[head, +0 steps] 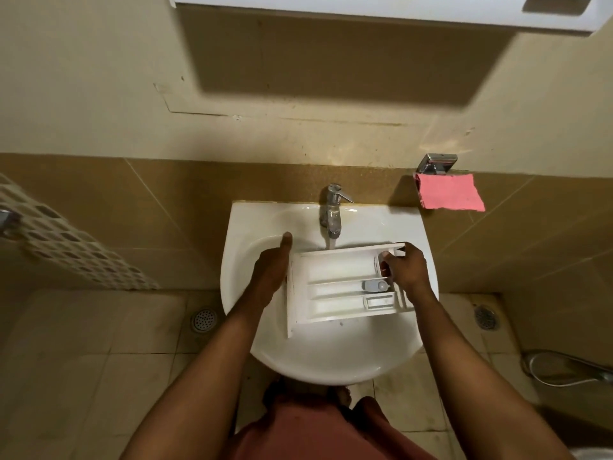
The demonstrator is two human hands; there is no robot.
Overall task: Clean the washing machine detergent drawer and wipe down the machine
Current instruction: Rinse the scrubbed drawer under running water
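Note:
A white detergent drawer [335,287] with several compartments and a small grey-blue insert [374,285] is held level over the white sink [252,254], just below the chrome tap [331,210]. Water runs from the tap onto the drawer's far edge. My left hand [270,270] grips the drawer's left end, thumb pointing up. My right hand [406,268] holds the right end, its fingers curled into the far right compartment.
A pink cloth [449,192] hangs from a chrome holder [436,163] on the wall at the right. Floor drains [203,319] lie on both sides of the sink. A shower hose [570,370] lies on the floor at the right. A white cabinet [381,8] hangs overhead.

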